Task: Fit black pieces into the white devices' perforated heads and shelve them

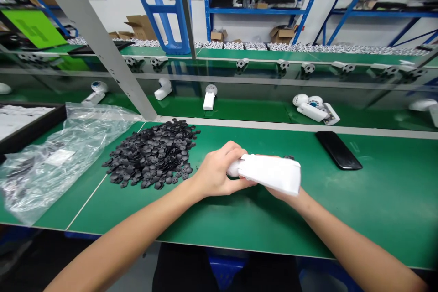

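Observation:
A white plastic device [272,173] with a rounded end is held above the green table, in front of me. My left hand [222,171] is closed around its rounded end, thumb below and fingers on top. My right hand [285,195] is behind and under the wider body, which hides most of its fingers; what they do cannot be made out. To the left of my left hand lies a heap of small black flat pieces [150,153].
A clear plastic bag [68,146] lies left of the heap, beside a black tray [34,127]. A black phone [338,149] lies at the right. Beyond the table's rear edge, several white devices [209,98] rest on a green surface. A slanted metal post [99,41] rises at the left.

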`<act>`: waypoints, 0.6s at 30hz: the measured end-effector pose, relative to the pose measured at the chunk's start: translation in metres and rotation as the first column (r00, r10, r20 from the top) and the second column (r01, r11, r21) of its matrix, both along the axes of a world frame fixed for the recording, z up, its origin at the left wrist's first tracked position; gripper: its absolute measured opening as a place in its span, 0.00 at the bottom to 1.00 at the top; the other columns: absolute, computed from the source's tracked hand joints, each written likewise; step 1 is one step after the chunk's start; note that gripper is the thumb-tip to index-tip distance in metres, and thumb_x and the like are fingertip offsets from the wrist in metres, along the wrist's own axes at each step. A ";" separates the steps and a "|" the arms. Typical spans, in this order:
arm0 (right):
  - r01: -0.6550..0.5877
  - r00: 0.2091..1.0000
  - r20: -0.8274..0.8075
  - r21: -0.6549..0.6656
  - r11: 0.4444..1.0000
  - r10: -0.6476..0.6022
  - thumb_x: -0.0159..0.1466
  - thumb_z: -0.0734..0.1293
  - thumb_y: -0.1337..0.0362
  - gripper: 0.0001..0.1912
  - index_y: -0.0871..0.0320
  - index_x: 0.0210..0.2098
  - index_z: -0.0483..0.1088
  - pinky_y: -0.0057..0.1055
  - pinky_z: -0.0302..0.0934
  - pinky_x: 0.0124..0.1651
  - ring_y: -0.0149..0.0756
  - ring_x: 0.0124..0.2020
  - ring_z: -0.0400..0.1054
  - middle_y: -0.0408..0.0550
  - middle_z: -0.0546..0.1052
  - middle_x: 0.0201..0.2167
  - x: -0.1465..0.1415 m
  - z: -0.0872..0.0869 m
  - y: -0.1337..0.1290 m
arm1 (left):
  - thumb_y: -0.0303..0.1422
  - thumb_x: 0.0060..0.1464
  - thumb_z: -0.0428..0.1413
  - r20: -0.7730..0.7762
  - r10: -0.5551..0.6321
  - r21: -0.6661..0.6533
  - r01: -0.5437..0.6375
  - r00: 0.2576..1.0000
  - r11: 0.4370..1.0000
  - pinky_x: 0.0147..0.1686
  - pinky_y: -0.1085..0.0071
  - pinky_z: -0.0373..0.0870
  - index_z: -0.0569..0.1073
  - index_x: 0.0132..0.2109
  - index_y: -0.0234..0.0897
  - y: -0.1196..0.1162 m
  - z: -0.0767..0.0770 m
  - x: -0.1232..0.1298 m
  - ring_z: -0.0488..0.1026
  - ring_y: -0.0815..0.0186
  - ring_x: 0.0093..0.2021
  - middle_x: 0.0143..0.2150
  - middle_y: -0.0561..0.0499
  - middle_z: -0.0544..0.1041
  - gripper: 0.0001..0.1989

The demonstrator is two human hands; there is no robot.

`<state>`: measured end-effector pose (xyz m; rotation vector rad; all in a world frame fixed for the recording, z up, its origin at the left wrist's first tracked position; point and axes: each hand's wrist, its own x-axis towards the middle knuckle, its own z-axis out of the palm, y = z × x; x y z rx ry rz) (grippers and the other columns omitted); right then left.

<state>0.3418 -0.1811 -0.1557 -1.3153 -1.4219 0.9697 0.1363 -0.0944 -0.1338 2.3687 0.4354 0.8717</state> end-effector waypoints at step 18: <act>0.230 0.789 0.612 -0.214 0.949 -0.053 0.70 0.68 0.59 0.08 0.55 0.40 0.78 0.28 0.63 0.39 0.35 0.39 0.76 0.47 0.84 0.40 0.154 0.030 0.020 | 0.43 0.58 0.64 -0.415 0.633 -0.276 -0.753 0.654 0.597 0.28 0.74 0.65 0.68 0.33 0.33 0.251 0.068 0.030 0.69 0.65 0.27 0.21 0.53 0.68 0.19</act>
